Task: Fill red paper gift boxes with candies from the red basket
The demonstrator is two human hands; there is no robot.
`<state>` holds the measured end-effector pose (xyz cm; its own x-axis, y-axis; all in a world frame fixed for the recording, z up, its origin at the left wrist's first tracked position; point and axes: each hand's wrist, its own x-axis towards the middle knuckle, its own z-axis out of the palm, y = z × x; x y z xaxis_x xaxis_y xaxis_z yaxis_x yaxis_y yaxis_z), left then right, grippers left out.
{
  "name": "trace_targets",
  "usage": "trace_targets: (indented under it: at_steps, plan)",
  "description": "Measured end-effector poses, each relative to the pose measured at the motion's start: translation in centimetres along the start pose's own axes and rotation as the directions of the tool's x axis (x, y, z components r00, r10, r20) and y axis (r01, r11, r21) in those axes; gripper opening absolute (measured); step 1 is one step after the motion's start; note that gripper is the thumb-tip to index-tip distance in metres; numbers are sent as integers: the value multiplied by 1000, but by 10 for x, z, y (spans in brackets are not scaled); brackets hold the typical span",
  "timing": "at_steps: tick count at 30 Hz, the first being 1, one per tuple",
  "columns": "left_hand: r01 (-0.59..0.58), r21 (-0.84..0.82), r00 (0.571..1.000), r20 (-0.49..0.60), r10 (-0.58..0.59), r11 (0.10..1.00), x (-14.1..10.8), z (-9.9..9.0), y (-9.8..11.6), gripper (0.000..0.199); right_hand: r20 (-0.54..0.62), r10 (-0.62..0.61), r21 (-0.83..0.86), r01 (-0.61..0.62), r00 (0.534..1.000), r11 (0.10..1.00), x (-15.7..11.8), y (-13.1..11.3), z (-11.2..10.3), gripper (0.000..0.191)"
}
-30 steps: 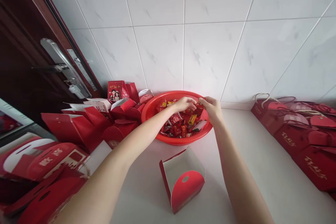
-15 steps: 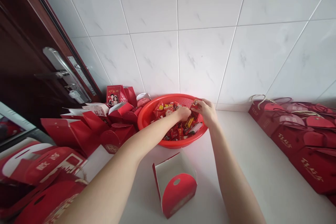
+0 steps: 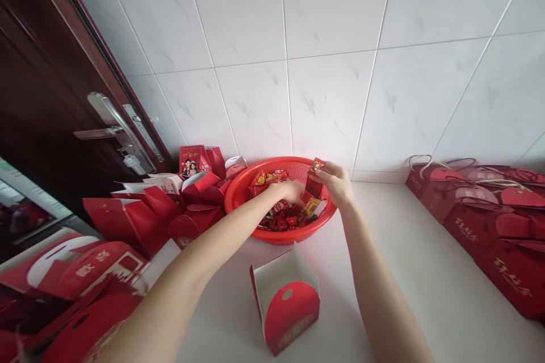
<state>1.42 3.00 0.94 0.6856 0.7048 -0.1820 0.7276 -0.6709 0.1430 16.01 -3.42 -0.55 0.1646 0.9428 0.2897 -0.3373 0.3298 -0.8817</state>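
A red plastic basket (image 3: 272,238) stands against the tiled wall, filled with wrapped candies (image 3: 285,222). My left hand (image 3: 292,191) reaches down among the candies; its fingertips are hidden, so I cannot see what they touch. Over the basket's right rim, my right hand (image 3: 334,178) pinches a red candy packet (image 3: 316,164). A yellow-wrapped candy (image 3: 311,206) lies below that hand. In front of the basket sits an opened red gift box (image 3: 292,312) with a white inside and a rounded flap with a hole.
Several red boxes (image 3: 128,215) crowd the left side near a dark door (image 3: 42,68) with a metal handle. On the right stands a row of red boxes (image 3: 477,227) with cord handles. White countertop (image 3: 392,249) shows between.
My left hand has shifted slightly left and deeper among the candies. The right hand stays near the rim, with the red packet showing more above the fingers. The view has tilted a little.
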Motion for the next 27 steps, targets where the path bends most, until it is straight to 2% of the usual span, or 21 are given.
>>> trace_targets:
  at_steps: [3, 6, 9, 11, 13, 15, 17, 21, 24, 27]
  plan:
    - [25, -74, 999, -30, -28, 997, -18, -13, -1, 15, 37, -16, 20, 15, 999, 1000, -3, -7, 5, 46]
    - [-75, -321, 979, -204, 9, 944, -41, -21, 0, 23, 129, -34, 77, 24, 991, 997, -12, -25, 19, 50]
    - [-261, -556, 934, -353, 60, 789, -71, -24, 6, 29, 248, -72, 138, 38, 966, 990, -24, -48, 36, 50]
    - [-357, -647, 902, -427, 68, 674, -92, -24, 12, 29, 303, -93, 153, 48, 948, 987, -34, -62, 45, 51]
    - [-410, -681, 853, -521, -9, 606, -112, -26, 21, 28, 335, -108, 149, 60, 936, 987, -42, -72, 52, 52]
    - [-439, -677, 793, -602, -100, 591, -127, -28, 30, 31, 337, -136, 143, 92, 932, 985, -48, -79, 58, 48]
    - [-458, -669, 749, -645, -152, 585, -137, -31, 38, 33, 319, -175, 141, 136, 932, 981, -53, -83, 63, 40]
    - [-509, -648, 692, -699, -178, 567, -147, -35, 47, 37, 306, -217, 152, 177, 927, 972, -60, -86, 73, 29]
    - [-558, -626, 636, -744, -203, 546, -150, -34, 50, 42, 363, -207, 147, 164, 909, 976, -63, -87, 76, 26]
    - [-591, -625, 623, -755, -204, 511, -154, -34, 52, 43, 405, -183, 110, 151, 896, 982, -63, -88, 74, 21]
